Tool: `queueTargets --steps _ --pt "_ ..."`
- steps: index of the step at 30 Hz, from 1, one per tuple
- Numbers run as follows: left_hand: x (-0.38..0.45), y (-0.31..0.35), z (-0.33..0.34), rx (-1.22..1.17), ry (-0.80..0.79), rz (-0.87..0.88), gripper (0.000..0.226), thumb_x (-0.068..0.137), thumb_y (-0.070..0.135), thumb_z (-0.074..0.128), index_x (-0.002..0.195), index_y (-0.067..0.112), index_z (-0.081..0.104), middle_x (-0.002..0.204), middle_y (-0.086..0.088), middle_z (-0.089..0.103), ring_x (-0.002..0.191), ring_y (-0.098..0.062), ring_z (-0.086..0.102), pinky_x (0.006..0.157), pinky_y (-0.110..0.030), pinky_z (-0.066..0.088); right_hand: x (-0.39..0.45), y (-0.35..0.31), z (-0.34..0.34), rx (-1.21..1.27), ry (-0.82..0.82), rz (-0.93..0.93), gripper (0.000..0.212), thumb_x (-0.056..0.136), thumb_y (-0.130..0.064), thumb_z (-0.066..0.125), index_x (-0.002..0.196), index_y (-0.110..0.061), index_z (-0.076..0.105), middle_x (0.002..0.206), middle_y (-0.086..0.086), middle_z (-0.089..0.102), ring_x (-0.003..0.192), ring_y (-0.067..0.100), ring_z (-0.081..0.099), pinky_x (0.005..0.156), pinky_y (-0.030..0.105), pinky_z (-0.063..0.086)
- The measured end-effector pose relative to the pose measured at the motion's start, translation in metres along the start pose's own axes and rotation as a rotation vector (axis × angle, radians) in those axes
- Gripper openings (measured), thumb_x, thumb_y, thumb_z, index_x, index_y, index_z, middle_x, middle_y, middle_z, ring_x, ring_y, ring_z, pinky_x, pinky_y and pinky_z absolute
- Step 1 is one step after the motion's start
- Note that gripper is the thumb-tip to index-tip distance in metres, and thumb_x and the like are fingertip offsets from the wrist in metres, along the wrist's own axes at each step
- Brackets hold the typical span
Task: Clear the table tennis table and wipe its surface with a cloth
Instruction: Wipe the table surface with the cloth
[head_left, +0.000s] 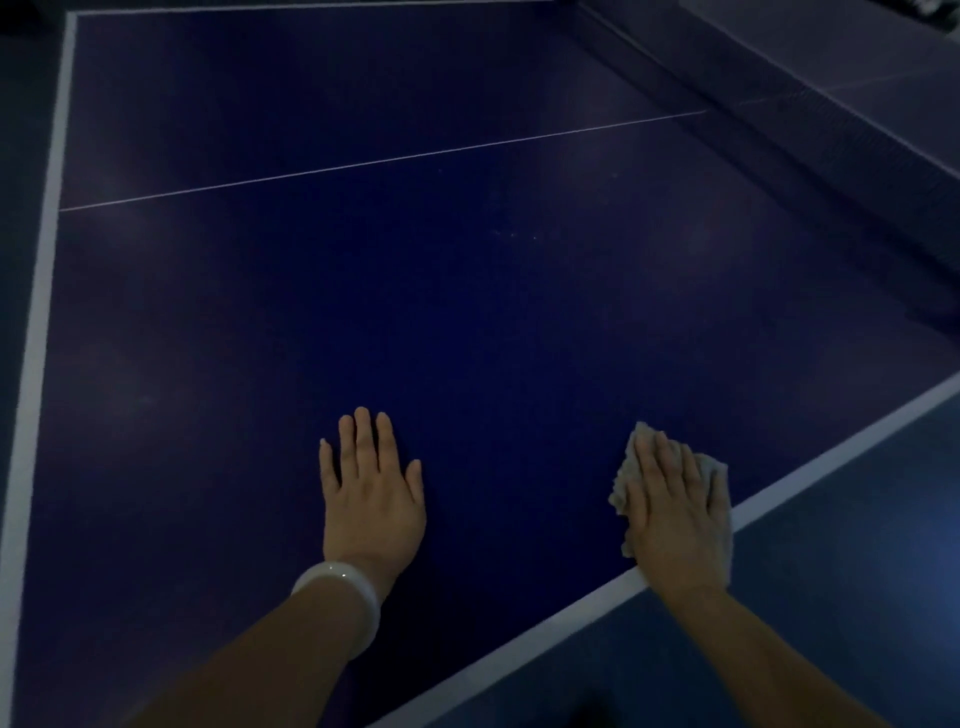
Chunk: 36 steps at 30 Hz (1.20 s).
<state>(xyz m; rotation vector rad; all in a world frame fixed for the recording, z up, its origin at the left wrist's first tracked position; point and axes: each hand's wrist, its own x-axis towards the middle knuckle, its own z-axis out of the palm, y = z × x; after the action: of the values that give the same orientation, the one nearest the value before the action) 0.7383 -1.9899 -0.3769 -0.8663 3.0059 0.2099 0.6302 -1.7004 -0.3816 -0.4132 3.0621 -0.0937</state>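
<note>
I am pressing my right hand (675, 512), fingers straight, flat on the cloth (623, 480), which is lying on the blue table (415, 291) just inside its white edge line (582, 605). My left hand (371, 488), wearing 1 pale bangle (340, 584), is resting flat on the table, fingers extended, grasping nothing, well apart from the cloth.
</note>
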Motion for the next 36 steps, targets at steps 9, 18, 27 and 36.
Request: queueTargets --steps 9,18,27,36 --pt "-0.011 0.073 -0.005 -0.180 0.051 0.113 0.060 0.102 0.036 0.026 0.153 0.008 0.011 0.161 -0.015 0.006 0.149 -0.027 0.003 0.122 -0.039 -0.002 0.002 0.015 -0.005 0.013 -0.052 -0.216 0.061 0.098 -0.043 0.005 0.156 -0.026 -0.008 0.163 -0.005 -0.009 0.151 0.018 -0.006 0.121 0.052 0.000" --pt "-0.002 0.177 0.021 -0.037 0.058 -0.264 0.071 0.097 0.049 0.002 0.151 0.003 -0.004 0.160 -0.019 -0.004 0.149 -0.032 -0.007 0.120 -0.050 -0.004 0.069 0.127 -0.016 -0.162 -0.057 -0.566 0.083 0.095 -0.038 0.045 0.157 -0.019 -0.007 0.165 0.001 0.000 0.151 0.022 0.007 0.118 0.054 0.012" --pt "0.000 0.177 0.020 -0.071 0.044 -0.281 0.070 0.095 0.045 0.000 0.153 0.007 -0.001 0.161 -0.015 -0.005 0.149 -0.027 -0.010 0.120 -0.047 -0.005 0.090 0.100 -0.016 0.102 -0.070 -0.094 0.095 0.095 -0.031 0.050 0.151 -0.023 -0.025 0.162 0.004 -0.020 0.151 0.026 -0.009 0.121 0.054 0.001" --pt "0.001 0.178 0.019 -0.074 0.052 -0.288 0.066 0.095 0.042 -0.002 0.152 0.009 -0.004 0.161 -0.012 -0.009 0.148 -0.025 -0.014 0.120 -0.046 -0.007 0.138 0.133 -0.023 -0.025 -0.018 -0.525 0.069 0.088 -0.040 0.065 0.146 -0.024 0.030 0.146 0.001 0.041 0.130 0.018 0.044 0.112 0.041 0.033"
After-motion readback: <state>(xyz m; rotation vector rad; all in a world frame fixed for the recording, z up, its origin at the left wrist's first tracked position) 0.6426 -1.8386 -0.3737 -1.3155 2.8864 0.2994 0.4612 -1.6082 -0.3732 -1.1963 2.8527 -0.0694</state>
